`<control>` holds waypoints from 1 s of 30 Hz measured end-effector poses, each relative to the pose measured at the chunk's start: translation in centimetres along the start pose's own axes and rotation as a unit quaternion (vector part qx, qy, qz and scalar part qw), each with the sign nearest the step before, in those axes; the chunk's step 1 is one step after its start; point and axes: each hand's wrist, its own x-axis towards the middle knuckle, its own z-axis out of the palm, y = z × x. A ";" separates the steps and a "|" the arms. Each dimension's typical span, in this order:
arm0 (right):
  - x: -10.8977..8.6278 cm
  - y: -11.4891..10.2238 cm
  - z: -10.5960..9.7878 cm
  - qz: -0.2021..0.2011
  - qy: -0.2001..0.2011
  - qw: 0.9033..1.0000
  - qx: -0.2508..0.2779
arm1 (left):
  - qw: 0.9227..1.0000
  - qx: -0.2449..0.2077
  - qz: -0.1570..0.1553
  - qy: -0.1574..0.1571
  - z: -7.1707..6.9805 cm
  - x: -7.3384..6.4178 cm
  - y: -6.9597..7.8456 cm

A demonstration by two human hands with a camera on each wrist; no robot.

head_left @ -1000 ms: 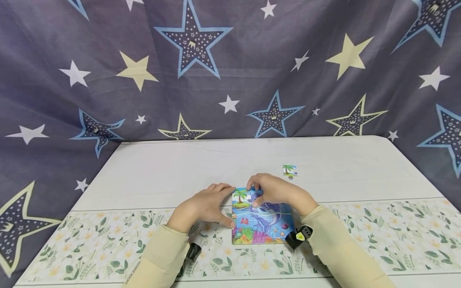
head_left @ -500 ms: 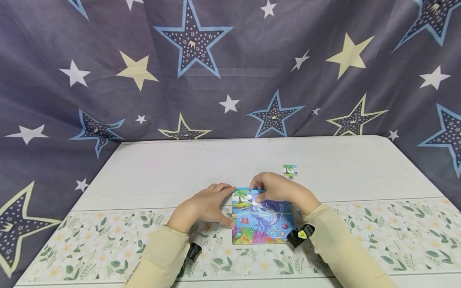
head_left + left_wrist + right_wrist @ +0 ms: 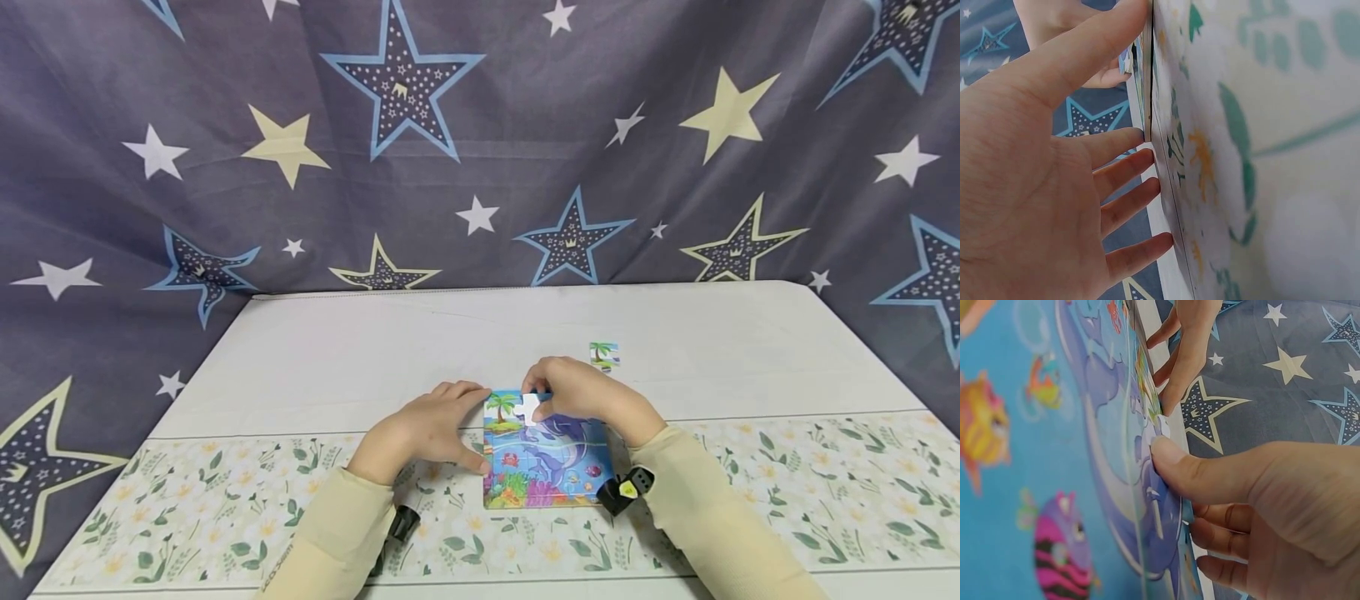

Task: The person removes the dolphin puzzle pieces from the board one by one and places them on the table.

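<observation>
A jigsaw puzzle with a sea picture [image 3: 551, 467], dolphins and coral on it, lies on the table. My right hand [image 3: 581, 392] is over its top edge, pinching a small jigsaw piece [image 3: 528, 408] between thumb and fingers. The piece looks white in the head view, its knob toward the palm tree. In the right wrist view the thumb [image 3: 1194, 472] presses near a pale edge above the dolphin; the other fingers are behind the board. My left hand [image 3: 431, 427] rests along the left edge, thumb at the side and fingers spread toward the upper corner.
Behind the right hand lies a loose jigsaw piece [image 3: 603, 355] with a palm tree. The table [image 3: 375, 350] is white with a floral strip [image 3: 247, 508] across the front. A dark star-patterned curtain [image 3: 480, 167] hangs behind and beside it.
The right hand moved slightly right along the top edge, then stayed nearly in place while the pinched piece turned white in view. The left hand has stayed still.
</observation>
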 end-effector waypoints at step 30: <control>-0.4 1.2 -1.6 -0.048 -0.009 0.993 0.103 | 1.000 0.003 -0.002 0.003 0.0 0.0 0.0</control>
